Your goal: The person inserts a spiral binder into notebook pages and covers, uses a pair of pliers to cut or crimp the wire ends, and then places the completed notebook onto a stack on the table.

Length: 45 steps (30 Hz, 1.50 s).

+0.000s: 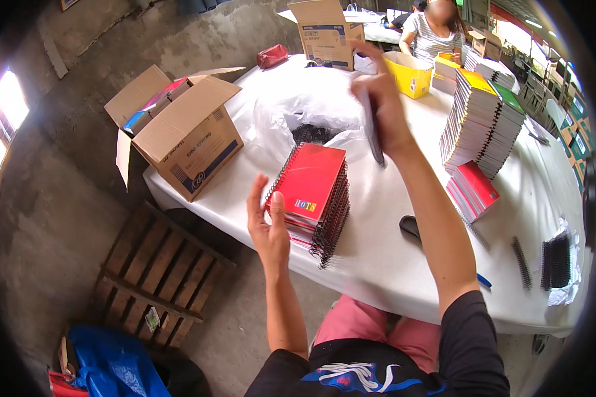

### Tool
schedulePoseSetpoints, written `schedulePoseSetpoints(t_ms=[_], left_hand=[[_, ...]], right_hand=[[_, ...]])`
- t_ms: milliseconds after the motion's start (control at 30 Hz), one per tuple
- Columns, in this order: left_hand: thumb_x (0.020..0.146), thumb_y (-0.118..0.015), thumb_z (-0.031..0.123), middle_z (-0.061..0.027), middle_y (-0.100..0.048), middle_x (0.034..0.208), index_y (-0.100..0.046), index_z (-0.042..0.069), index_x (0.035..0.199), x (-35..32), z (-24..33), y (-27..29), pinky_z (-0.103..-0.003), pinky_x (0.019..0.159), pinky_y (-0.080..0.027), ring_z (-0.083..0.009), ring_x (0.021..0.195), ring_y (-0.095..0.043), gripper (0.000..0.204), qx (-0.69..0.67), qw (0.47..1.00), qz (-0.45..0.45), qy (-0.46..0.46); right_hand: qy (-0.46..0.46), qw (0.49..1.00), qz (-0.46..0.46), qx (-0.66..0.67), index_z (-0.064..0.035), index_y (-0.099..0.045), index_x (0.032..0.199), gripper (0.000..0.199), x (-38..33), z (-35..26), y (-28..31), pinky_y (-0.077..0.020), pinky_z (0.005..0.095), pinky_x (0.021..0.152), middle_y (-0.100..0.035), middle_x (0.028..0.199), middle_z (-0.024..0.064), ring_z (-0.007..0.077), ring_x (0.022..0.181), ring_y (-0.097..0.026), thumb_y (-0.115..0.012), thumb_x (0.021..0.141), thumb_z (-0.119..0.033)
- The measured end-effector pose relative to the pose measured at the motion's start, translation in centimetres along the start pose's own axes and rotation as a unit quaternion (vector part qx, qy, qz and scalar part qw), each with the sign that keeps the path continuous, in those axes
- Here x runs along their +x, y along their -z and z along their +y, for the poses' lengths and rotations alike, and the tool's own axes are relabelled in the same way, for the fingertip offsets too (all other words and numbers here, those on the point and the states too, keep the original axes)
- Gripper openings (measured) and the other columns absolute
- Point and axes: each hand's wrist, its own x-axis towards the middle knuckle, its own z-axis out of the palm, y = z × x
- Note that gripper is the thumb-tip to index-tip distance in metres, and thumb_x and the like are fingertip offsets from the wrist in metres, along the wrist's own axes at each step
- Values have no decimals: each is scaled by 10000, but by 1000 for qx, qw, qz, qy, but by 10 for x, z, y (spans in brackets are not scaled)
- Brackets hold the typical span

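A stack of red-covered spiral notebooks [313, 182] stands near the table's front edge, with black coils along its sides. My left hand [271, 235] is at its near left corner, fingers spread and holding nothing; whether it touches the stack I cannot tell. Raised over the table beyond the stack, my right hand [389, 112] is closed on a thin dark grey flat thing [369, 126], blurred by motion. Behind the stack, black binding coils [313, 134] lie in a crumpled white plastic bag [281, 102].
An open carton [198, 149] with notebooks stands left; another carton [326, 45] is at the back. Right are tall notebook stacks [467, 126], a short red stack [473, 190] and black coils [556, 263]. A wooden pallet [155, 271] is beside the table. Another person [434, 36] sits across.
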Motion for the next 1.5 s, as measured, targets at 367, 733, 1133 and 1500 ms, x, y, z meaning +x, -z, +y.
schedulePoseSetpoints(t_ms=[367, 733, 1133, 1500], left_hand=[[957, -255, 557, -153, -538, 1207, -464, -48, 1246, -7, -10, -12, -353, 997, -361, -241, 1123, -519, 702, -45, 993, 68, -90], [895, -328, 637, -183, -526, 1161, -422, -33, 1222, -1, -21, -21, -388, 939, -412, -258, 1073, -522, 751, 50, 982, 80, -164], [974, -275, 341, -206, -430, 1242, -366, -20, 1211, -35, 39, -9, -400, 917, -417, -296, 1162, -469, 441, 86, 915, 224, -324], [915, -503, 146, -148, -471, 1233, -354, 38, 1315, -134, 41, -120, -334, 885, -433, -232, 1129, -484, 441, -109, 972, -201, 49]], right_hand=[[-7, 962, -178, -209, -104, -481, 1287, 434, -38, 14, -23, -347, 330, 970, -571, 1173, 66, 175, 1105, -517, -523, 911, -316], [-102, 963, -29, -246, -47, -531, 1197, 395, -75, 63, -31, -383, 327, 942, -538, 1201, 134, 242, 1114, -503, -407, 977, -351], [-425, 644, 138, -620, 17, -579, 1136, 690, -182, -59, 341, -457, 392, 877, -636, 1055, 206, 341, 1009, -595, -760, 662, -450], [-138, 786, 234, -555, -32, -482, 784, 387, -205, -80, 189, -456, 309, 628, -573, 700, 105, 150, 687, -568, -817, 677, -192]])
